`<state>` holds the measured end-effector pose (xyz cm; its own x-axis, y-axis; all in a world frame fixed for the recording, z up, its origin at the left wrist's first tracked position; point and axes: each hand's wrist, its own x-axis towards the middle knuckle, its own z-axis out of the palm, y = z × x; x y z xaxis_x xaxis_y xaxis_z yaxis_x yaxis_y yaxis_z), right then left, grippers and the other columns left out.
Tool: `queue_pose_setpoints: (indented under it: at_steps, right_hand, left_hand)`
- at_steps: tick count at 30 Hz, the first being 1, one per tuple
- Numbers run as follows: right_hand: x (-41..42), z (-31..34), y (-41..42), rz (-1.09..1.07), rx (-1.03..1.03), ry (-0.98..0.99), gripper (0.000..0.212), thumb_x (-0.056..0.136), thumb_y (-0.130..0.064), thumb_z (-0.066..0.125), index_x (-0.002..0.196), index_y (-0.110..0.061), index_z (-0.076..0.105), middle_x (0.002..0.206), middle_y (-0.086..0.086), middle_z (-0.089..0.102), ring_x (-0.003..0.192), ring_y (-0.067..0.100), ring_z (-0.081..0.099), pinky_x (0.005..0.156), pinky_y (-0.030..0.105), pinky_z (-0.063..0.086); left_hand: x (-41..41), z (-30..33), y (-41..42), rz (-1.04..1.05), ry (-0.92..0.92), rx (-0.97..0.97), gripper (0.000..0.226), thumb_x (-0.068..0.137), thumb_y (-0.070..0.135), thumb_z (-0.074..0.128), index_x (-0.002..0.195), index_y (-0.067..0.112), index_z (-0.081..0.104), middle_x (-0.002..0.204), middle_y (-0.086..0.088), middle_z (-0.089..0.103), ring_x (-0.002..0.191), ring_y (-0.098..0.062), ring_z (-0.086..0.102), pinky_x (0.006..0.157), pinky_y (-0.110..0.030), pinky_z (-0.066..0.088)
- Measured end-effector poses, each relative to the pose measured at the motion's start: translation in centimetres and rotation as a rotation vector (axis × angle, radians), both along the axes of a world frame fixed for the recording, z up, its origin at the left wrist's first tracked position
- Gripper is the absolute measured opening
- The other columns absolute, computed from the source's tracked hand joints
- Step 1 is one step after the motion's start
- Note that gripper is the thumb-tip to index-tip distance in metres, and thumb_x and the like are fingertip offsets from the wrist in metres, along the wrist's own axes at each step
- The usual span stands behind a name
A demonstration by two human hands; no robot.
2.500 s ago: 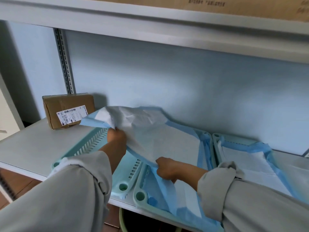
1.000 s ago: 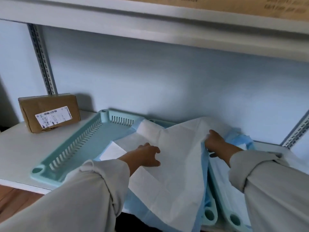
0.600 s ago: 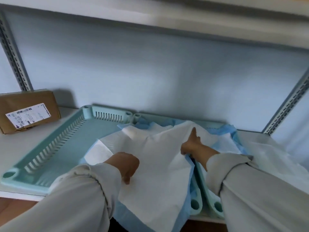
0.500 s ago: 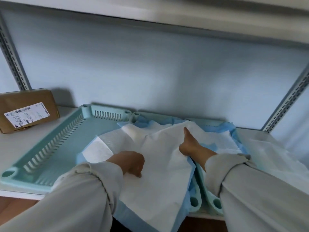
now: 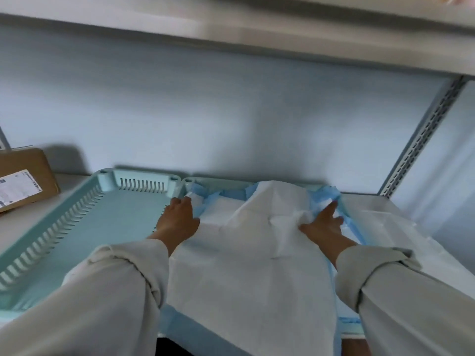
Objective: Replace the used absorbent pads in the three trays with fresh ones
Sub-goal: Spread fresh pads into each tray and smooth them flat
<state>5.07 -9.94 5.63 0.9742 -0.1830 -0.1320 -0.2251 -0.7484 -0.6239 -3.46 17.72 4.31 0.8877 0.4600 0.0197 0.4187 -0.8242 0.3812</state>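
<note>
White shelf (image 5: 38, 222) against pale wall: left hand (image 5: 177, 219) seemingly flat, right hand (image 5: 325, 223) spread on pad (image 5: 252, 273).

The white label (image 5: 18, 187) on the cardboard box (image 5: 28, 176) looks printed, but is unreadable.

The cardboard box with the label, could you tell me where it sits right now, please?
In the head view the cardboard box stands at the far left on the shelf, against the wall, left of the empty tray.
</note>
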Motion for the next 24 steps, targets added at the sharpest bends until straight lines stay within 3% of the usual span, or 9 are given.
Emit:
queue_pose_setpoints:
  at_steps: [2,4,5,10,13,17,19,21,24]
  right_hand:
    - [0.7,-1.6,0.0,-0.073,0.14,0.131,0.103,0.08,-0.028,0.075,0.15,0.0,0.004,0.149,0.027,0.027,0.133,0.04,0.038,0.112,0.045,0.032]
    - [1.0,-2.8,-0.2,-0.092,0.347,0.139,0.079,0.071,-0.021,0.082,0.132,0.005,0.039,0.13,0.024,0.052,0.115,0.04,0.054,0.101,0.049,0.044]
    - [1.1,-3.1,-0.4,-0.117,0.416,0.123,0.069,0.069,-0.018,0.083,0.123,0.003,0.046,0.122,0.022,0.056,0.108,0.04,0.057,0.097,0.051,0.047]
    - [1.8,-2.6,0.2,-0.085,0.458,-0.027,0.054,0.076,-0.021,0.076,0.12,0.0,0.053,0.116,0.016,0.059,0.098,0.03,0.056,0.094,0.041,0.049]
    - [2.3,-2.0,0.9,-0.064,0.455,-0.117,0.049,0.082,-0.023,0.071,0.123,-0.001,0.057,0.117,0.016,0.062,0.103,0.032,0.058,0.097,0.043,0.049]
    - [2.2,-2.0,0.8,0.023,0.355,0.004,0.036,0.087,0.0,0.051,0.122,0.006,0.049,0.103,0.016,0.053,0.095,0.031,0.05,0.085,0.035,0.044]
    - [1.7,-2.2,0.5,0.044,0.305,0.053,0.034,0.087,0.002,0.046,0.121,0.005,0.045,0.103,0.016,0.047,0.096,0.031,0.046,0.084,0.035,0.041]
    - [1.5,-2.3,0.2,0.003,0.281,0.02,0.029,0.087,-0.001,0.046,0.116,0.0,0.048,0.1,0.015,0.05,0.094,0.031,0.048,0.086,0.037,0.044]
    - [1.5,-1.5,0.3,-0.009,0.332,-0.046,0.014,0.084,0.005,0.049,0.093,-0.004,0.056,0.085,0.013,0.055,0.08,0.029,0.052,0.076,0.033,0.044]
  left_hand:
    - [0.9,-0.5,0.3,0.015,0.081,-0.091,0.073,0.087,0.026,0.065,0.144,0.006,0.025,0.137,-0.019,0.039,0.123,-0.035,0.047,0.101,-0.039,0.041]
    - [1.8,-1.3,0.7,0.095,0.135,-0.162,0.082,0.082,0.024,0.071,0.143,0.0,0.022,0.136,-0.02,0.04,0.123,-0.034,0.046,0.1,-0.036,0.042]
    - [2.2,-1.5,0.9,0.131,0.16,-0.179,0.083,0.081,0.022,0.072,0.142,-0.003,0.022,0.135,-0.021,0.04,0.125,-0.034,0.045,0.101,-0.035,0.041]
    - [3.4,-2.3,2.0,0.163,0.133,-0.262,0.066,0.08,0.013,0.072,0.133,-0.001,0.036,0.13,-0.02,0.048,0.12,-0.034,0.049,0.099,-0.036,0.043]
    - [3.3,-2.6,1.7,0.103,0.238,-0.289,0.062,0.082,0.02,0.072,0.131,0.0,0.04,0.133,-0.017,0.048,0.122,-0.03,0.048,0.098,-0.032,0.04]
    - [3.0,-3.0,1.4,0.113,0.316,-0.335,0.072,0.084,0.026,0.07,0.139,-0.002,0.034,0.143,-0.016,0.042,0.131,-0.028,0.043,0.107,-0.032,0.035]
    - [2.7,-3.2,1.4,0.098,0.328,-0.352,0.072,0.084,0.026,0.071,0.139,-0.003,0.034,0.143,-0.015,0.043,0.13,-0.027,0.045,0.107,-0.031,0.036]
    - [2.4,-3.0,1.7,0.081,0.294,-0.374,0.068,0.081,0.024,0.074,0.134,-0.004,0.042,0.136,-0.017,0.05,0.124,-0.028,0.051,0.1,-0.03,0.039]
    - [2.4,-1.4,2.3,0.109,0.153,-0.373,0.048,0.077,0.022,0.077,0.115,-0.002,0.061,0.114,-0.017,0.064,0.107,-0.03,0.06,0.089,-0.031,0.045]
